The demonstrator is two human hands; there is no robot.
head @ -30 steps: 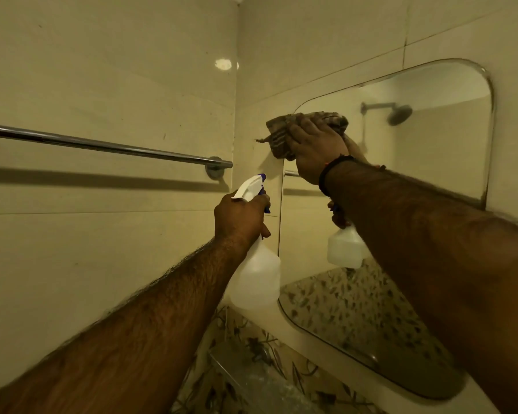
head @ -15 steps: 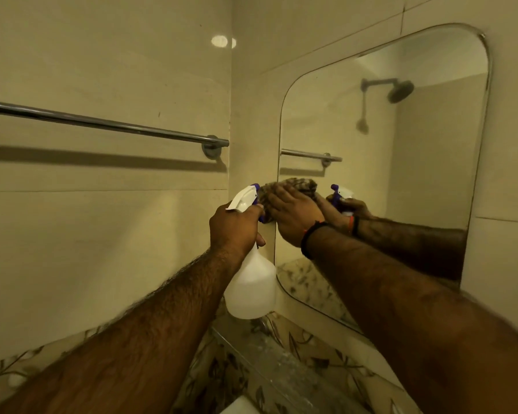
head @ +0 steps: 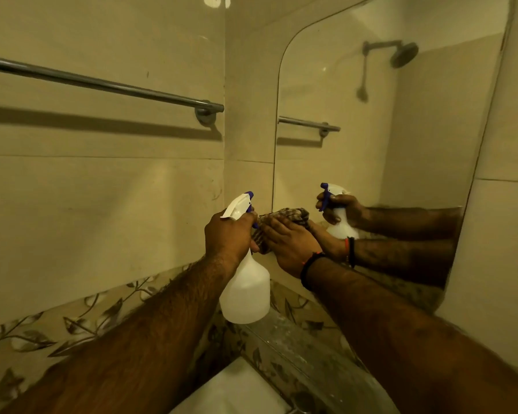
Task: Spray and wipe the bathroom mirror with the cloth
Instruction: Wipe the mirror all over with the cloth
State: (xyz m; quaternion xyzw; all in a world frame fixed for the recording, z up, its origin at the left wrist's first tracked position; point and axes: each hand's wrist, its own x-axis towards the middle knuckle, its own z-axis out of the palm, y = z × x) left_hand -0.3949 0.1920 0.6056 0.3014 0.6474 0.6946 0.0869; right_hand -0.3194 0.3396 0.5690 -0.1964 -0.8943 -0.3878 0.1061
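- The mirror (head: 386, 130) on the tiled wall looks mostly streak-free; wiping seems well along, with its lower left corner in hand.
- A towel bar (head: 102, 85) runs along the left wall.
- Left hand (head: 228, 234) grips the bottle (head: 245, 291) by its neck.
- Right hand (head: 290, 243), fingers flat, presses the cloth (head: 293, 215) to the glass.

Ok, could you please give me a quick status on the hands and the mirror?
Left hand grips spray bottle. Right hand presses checked cloth on mirror, lower left edge. Nothing in the way.

Both arms outstretched, left hand (head: 229, 234) curled, right hand (head: 287, 243) flat.
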